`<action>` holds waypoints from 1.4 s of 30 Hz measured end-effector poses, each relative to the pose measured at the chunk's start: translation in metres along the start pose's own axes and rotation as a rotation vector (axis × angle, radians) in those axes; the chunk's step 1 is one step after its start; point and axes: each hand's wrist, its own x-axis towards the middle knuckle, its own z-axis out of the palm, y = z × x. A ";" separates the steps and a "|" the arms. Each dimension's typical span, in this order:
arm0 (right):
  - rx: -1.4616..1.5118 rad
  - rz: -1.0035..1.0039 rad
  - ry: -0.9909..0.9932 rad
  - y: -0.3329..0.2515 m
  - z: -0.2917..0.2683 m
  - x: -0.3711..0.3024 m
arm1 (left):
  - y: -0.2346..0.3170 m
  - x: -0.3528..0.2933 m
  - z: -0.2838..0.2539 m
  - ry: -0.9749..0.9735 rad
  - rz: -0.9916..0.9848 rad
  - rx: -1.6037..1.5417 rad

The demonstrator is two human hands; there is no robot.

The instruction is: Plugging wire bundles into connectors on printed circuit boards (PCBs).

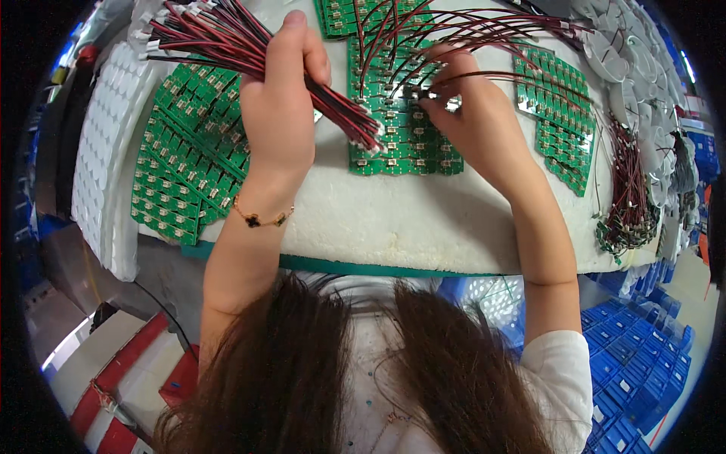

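My left hand is closed around a thick bundle of red and black wires with small white connectors at the ends. One end of the bundle points at a green circuit board panel lying in front of me. Over that panel, my right hand has its thumb and fingers pinched on the end of a single wire, which runs back over the hand to the right. The pinched tip is partly hidden by the fingers. Several wires arch from the panel's upper rows toward the right.
More green panels overlap at the left, beside stacked white trays. Other panels lie at the right, near a heap of wires and clear plastic pieces. A pale foam mat covers the table. Blue bins stand lower right.
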 end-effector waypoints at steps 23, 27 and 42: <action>0.465 0.122 -0.363 -0.043 -0.012 -0.013 | -0.003 0.000 -0.008 -0.294 -0.050 -0.310; 0.572 0.189 -0.436 -0.040 -0.013 -0.012 | 0.001 0.001 0.000 -0.210 -0.008 -0.181; 1.480 0.114 -0.807 -0.020 -0.053 0.000 | -0.001 0.001 0.001 -0.085 -0.041 -0.038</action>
